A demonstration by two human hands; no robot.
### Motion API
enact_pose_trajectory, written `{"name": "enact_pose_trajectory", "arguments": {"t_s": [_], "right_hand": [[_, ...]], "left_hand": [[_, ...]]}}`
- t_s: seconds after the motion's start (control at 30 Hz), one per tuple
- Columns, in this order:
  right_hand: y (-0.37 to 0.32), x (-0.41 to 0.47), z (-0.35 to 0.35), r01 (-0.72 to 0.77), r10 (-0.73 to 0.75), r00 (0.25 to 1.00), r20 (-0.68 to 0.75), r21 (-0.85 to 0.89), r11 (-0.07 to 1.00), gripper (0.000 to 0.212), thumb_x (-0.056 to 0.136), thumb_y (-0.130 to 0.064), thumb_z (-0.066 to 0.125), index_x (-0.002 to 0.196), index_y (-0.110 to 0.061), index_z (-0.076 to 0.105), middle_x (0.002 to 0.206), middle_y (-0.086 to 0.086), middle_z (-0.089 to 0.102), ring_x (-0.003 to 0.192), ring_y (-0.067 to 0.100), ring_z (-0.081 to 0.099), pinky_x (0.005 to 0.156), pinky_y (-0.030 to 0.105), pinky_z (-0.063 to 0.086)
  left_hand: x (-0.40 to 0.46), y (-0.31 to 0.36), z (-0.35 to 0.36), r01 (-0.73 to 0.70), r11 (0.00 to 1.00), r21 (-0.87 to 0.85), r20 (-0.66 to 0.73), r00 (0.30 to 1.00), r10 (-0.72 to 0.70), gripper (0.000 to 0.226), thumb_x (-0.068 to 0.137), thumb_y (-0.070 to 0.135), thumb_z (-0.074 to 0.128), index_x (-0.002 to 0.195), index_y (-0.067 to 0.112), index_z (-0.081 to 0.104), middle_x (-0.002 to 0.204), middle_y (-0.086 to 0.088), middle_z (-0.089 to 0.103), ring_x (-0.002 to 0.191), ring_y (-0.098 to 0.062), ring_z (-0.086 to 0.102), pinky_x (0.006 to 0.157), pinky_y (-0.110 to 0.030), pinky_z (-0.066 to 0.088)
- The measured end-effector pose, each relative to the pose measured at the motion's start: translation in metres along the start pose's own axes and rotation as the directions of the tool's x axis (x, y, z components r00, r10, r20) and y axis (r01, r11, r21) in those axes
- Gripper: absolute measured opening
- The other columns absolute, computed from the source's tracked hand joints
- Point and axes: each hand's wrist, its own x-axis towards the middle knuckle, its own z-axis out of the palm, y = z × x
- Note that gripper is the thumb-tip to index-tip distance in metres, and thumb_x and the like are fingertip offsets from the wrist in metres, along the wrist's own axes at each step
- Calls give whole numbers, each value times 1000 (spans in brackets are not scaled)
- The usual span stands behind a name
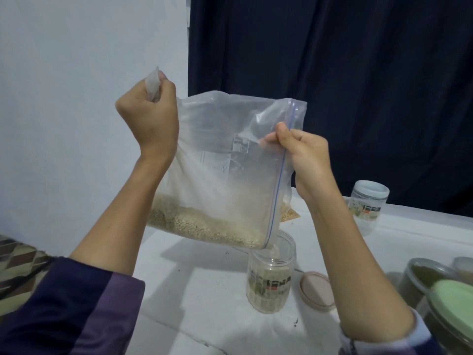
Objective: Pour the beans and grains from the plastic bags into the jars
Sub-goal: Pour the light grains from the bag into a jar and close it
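A clear zip bag point(225, 160) with pale grains along its lower edge is held tilted above the table. My left hand point(149, 119) grips the bag's bottom corner up high. Lower and to the right, my right hand point(305, 160) pinches the bag by its blue zip edge. Grains run from the bag's lowest corner into an open clear jar point(271, 275) that stands on the table and is partly filled with the same grains.
A pinkish lid point(317, 290) lies right of the jar. A closed jar with a white lid point(368, 206) stands at the back right. Jars of green contents, one with a green lid point(453, 301), crowd the right edge. Another bag of grains point(288, 212) lies behind. White cloth covers the table point(204, 290).
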Motion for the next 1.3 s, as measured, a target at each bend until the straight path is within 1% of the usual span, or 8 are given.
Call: {"name": "enact_pose_trajectory", "arguments": {"t_s": [0.17,0.37,0.53,0.7,0.8,0.93,1.1,1.3], "right_hand": [[9,3,0,9,-6,997,-71,38,999,30,97,-19,55,72,-12,70,68,-3,72,74,6,69,89,26,53],[16,6,4,3,-2,997,-74,17,1000,33,100,-17,48,73,-9,65,67,0,68,58,4,63,64,17,52],[20,10,6,-64,70,994,-89,63,996,32,100,-17,49,72,-10,65,68,0,67,58,3,62,62,16,52],[21,11,7,-94,102,992,-75,99,991,32,100,-16,49,72,-10,64,70,2,66,58,3,61,62,16,52],[24,10,4,-103,110,992,-64,98,990,31,100,-17,48,74,-9,64,73,2,66,59,2,61,61,14,50],[28,11,4,-109,112,993,-31,84,990,34,102,-17,44,74,-11,61,73,1,65,60,3,59,62,15,51],[31,14,4,-126,128,992,-12,117,985,32,101,-7,40,75,-11,58,70,0,59,60,4,54,64,16,47],[36,15,-2,-91,89,995,46,39,995,25,92,4,52,81,-12,67,75,2,61,72,11,54,78,23,49]], "left_hand": [[-2,2,-2,59,998,2,74,996,-59,51,88,13,53,55,24,15,41,13,17,45,-4,16,49,-19,13],[5,-1,-16,281,959,-19,321,910,-261,52,85,51,58,58,24,22,53,13,24,55,-12,23,55,-33,25],[9,-11,-32,431,892,-134,531,792,-302,11,60,13,50,62,19,41,62,4,41,60,-12,37,51,-21,27],[18,-21,-50,352,915,196,692,612,-383,63,48,0,43,110,14,40,97,-8,45,82,-16,48,61,-24,42],[21,-31,-58,222,875,431,740,468,-483,96,81,-5,55,145,11,-14,134,-3,35,118,-14,44,91,-30,45],[16,-34,-62,188,884,428,720,521,-460,70,92,-11,44,142,9,0,117,-5,39,100,-13,48,80,-25,47],[0,-37,-61,364,897,251,502,743,-442,22,87,-9,56,102,7,51,90,-1,56,77,-14,57,71,-21,51],[-9,-44,-61,725,688,-39,420,636,-647,45,93,1,52,55,12,73,62,1,66,63,-9,63,74,-21,55]]}}
